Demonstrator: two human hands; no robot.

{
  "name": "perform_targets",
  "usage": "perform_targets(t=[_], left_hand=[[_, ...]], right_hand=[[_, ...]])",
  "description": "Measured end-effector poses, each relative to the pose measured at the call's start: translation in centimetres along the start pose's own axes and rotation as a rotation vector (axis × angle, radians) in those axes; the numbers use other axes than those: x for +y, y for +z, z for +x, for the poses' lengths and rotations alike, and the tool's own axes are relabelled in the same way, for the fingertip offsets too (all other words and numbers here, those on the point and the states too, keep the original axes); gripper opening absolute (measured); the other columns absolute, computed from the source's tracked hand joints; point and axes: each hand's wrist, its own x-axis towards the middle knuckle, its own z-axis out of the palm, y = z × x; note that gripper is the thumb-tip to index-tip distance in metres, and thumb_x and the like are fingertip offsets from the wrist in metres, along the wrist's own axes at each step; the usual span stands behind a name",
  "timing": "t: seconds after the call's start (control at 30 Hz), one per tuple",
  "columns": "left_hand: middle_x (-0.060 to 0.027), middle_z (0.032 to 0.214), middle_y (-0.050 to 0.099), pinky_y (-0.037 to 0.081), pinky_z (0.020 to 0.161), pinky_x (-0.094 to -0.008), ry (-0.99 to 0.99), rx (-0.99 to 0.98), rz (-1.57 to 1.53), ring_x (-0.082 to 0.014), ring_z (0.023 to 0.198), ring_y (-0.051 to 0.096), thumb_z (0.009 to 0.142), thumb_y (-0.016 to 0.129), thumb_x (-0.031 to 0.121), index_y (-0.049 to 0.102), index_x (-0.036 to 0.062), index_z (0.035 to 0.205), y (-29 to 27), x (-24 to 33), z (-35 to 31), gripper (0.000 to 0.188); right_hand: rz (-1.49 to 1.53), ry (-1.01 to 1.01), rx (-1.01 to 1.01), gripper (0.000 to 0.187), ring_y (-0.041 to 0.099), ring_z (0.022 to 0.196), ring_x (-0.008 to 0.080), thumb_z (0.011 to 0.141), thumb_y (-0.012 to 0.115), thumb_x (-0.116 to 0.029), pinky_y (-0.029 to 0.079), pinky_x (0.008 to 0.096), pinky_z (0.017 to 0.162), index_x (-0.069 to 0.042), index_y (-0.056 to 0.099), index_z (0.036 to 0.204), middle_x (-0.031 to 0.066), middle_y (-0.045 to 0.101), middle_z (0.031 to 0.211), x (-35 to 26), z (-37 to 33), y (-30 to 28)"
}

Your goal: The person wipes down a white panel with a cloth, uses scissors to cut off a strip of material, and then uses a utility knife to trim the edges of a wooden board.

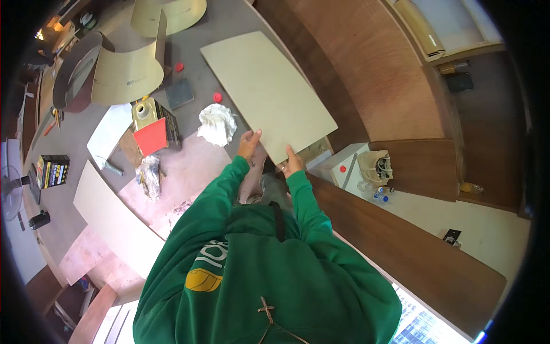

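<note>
A flat beige rectangular panel (272,86) slants across the upper middle, its near end toward me. My left hand (248,144) grips its near left edge, thumb on top and the other fingers mostly hidden. At the near end my right hand (293,161) pinches the panel, thumb on the upper face and fingers underneath. Left of the panel lie a crumpled white cloth (217,125) and a red cap (217,97). Farther left stands a metal can (148,112) with a round spout, a red piece (150,136) against its front.
Curved beige sheets (129,74) and a brown ring-shaped form (74,97) stand at the far left. A white sheet (114,218), a hammer (109,166) and a dark box (54,171) lie on the left. Wooden panels (344,57) bound the right side, with bottles (381,196) below.
</note>
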Motion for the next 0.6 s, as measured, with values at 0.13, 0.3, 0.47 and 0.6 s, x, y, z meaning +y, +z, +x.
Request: perform_targets(t=[0.13,0.3,0.47,0.6], left_hand=[[-0.0125,0.094,0.065,0.052,0.063,-0.0300,0.096,-0.168,-0.264,-0.0189,0.075,0.064,0.082,0.077,0.018,0.052,-0.0039,0.114,2.9,3.7,-2.1,0.047],[-0.0057,0.067,0.060,0.039,0.038,-0.0275,0.164,-0.087,-0.128,-0.0131,0.045,0.052,0.079,0.071,0.007,0.061,-0.0002,0.088,5.8,14.0,-6.5,0.015],[-0.0022,0.070,0.057,0.041,0.044,-0.0267,0.211,-0.223,0.053,-0.0100,0.048,0.048,0.082,0.066,0.011,0.060,0.0004,0.094,8.9,21.0,-6.3,0.017],[-0.0021,0.068,0.056,0.049,0.047,-0.0287,0.315,-0.274,0.121,-0.0110,0.048,0.051,0.083,0.066,0.011,0.063,-0.0025,0.091,14.6,23.9,-6.3,0.016]], right_hand=[[0.016,-0.020,-0.211,0.046,0.064,0.108,0.0239,0.097,0.063,-0.035,0.057,0.0436,0.084,-0.008,0.052,0.132,0.0115,0.062,0.124,-3.7,-4.6,0.2],[-1.132,-0.719,0.296,0.076,0.055,0.119,0.0336,0.072,0.085,-0.042,0.043,0.0514,0.100,-0.004,0.051,0.129,0.0209,0.057,0.128,-12.9,-8.5,-6.5],[-1.341,-1.480,0.302,0.080,0.053,0.124,0.0346,0.070,0.085,-0.038,0.034,0.0525,0.108,-0.012,0.049,0.137,0.0125,0.059,0.132,-21.0,-7.9,-1.2],[-1.364,-1.320,-0.145,0.059,0.062,0.112,0.0320,0.078,0.079,-0.034,0.045,0.0469,0.099,-0.017,0.058,0.130,0.0127,0.066,0.121,-25.6,-2.5,-2.1]])
